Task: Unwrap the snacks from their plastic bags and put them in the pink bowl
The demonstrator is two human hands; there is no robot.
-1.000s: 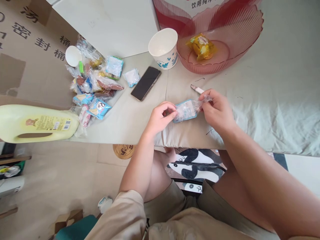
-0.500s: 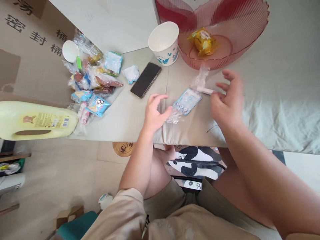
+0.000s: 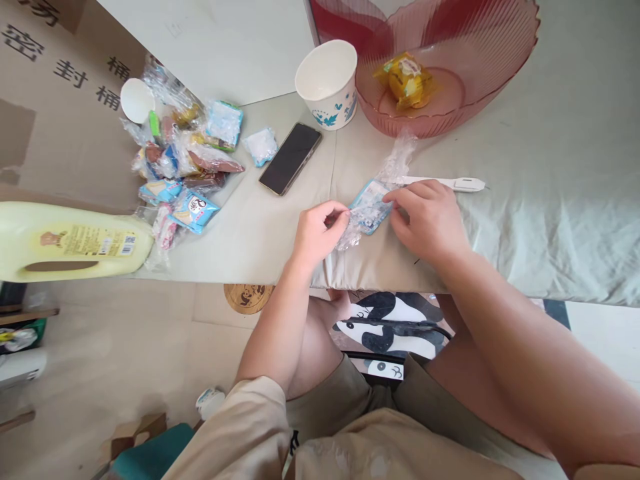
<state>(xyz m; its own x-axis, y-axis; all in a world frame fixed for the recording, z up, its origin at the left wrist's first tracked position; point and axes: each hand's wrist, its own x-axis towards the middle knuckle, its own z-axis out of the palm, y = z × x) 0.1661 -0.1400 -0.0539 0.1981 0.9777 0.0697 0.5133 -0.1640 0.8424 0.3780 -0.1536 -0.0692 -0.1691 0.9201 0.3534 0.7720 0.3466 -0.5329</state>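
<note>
A blue-and-white packet (image 3: 369, 200) is set between the two hands near the front edge of the cloth-covered desk (image 3: 505, 227), with clear wrap (image 3: 399, 155) bunched at its far and near ends. The wrap near the packet's left edge is pinched between the thumb and finger of the left hand (image 3: 320, 233). The packet's right side is met by the fingertips of the right hand (image 3: 429, 217), which is partly curled; whether anything is gripped by it cannot be told. Just beyond the right hand, a slim white tool (image 3: 469, 185) is laid. Farther back, a phone (image 3: 291, 159), a paper cup (image 3: 327, 87) and a pink bowl (image 3: 480, 100) holding a yellow-wrapped item (image 3: 407, 81) are placed. At left, a pile of wrapped snacks (image 3: 195, 210) is flanked by a pale-yellow jug (image 3: 65, 241).
</note>
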